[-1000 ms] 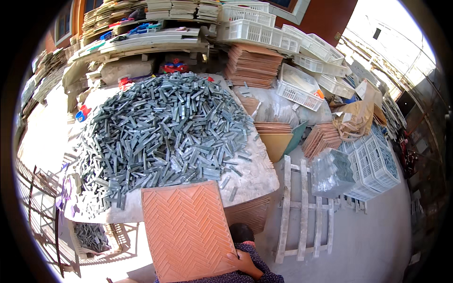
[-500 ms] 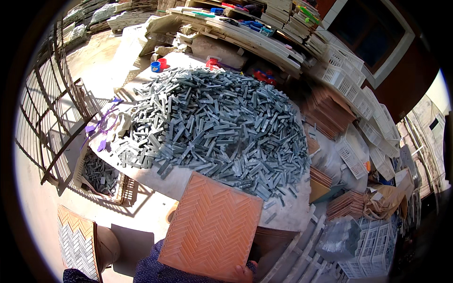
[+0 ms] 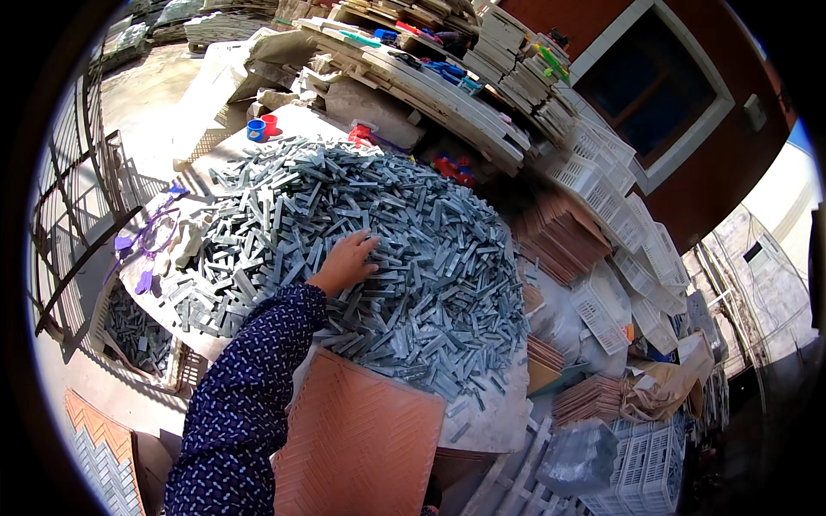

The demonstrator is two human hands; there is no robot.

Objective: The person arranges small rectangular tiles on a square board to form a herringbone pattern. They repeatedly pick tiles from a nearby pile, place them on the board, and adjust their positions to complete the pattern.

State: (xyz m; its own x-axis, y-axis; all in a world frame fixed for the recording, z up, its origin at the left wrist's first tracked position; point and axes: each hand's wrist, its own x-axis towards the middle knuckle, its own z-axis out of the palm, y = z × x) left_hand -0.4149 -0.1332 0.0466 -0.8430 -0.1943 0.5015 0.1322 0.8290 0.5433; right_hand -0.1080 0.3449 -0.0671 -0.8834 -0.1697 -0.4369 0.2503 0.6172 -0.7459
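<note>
My left hand [image 3: 346,263] is stretched over the middle of a big heap of thin grey stone strips [image 3: 413,258]. Its fingers are apart, at or just above the strips, and I see nothing held in them. In front of the heap, below my left forearm, lies an orange herringbone-patterned sheet [image 3: 357,439], tilted at the table's near edge. My right hand does not show. At the lower left stands another herringbone sheet [image 3: 103,451], filled partly with grey strips along an orange border.
A crate of strips [image 3: 138,335] stands left of the table, beside metal railings [image 3: 64,224]. Red and blue cups [image 3: 262,128] sit at the heap's far left. Stacked orange sheets [image 3: 564,236] and white plastic crates [image 3: 602,301] line the right. Boards [image 3: 430,77] are piled behind.
My left hand and sleeved arm have reached forward over the heap. The right hand at the orange sheet's lower corner has left view. The view has shifted, moving the scene leftward.
</note>
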